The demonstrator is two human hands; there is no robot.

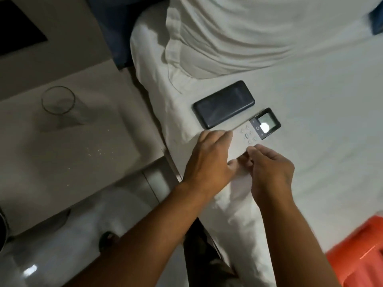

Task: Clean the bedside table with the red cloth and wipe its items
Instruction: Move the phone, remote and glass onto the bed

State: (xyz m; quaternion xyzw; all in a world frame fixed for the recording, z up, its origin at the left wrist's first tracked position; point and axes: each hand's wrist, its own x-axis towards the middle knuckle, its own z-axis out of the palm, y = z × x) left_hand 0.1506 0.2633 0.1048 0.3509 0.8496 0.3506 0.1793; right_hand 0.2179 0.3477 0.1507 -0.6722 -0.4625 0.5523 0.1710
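Near end of remote (251, 134) hidden under both hands, red cloth (358, 253) cut off by bottom-right edge, dark obj at left edge too cropped to ID.

The scene is dim and slightly grainy, with soft focus throughout. The one sharp glare is a round white reflection on the screen of the remote (255, 131), which points to a light source overhead. Just left of the remote, the dark phone (223, 104) shows faint streaky sheen. Far left of the remote, the glass (59, 102) throws a soft shadow on the bedside table (62, 152). Below and left of the remote, the floor carries a small bright reflection. Straight edges bow toward the frame's borders from wide-angle distortion, and the forearms near the bottom edge look blurred.
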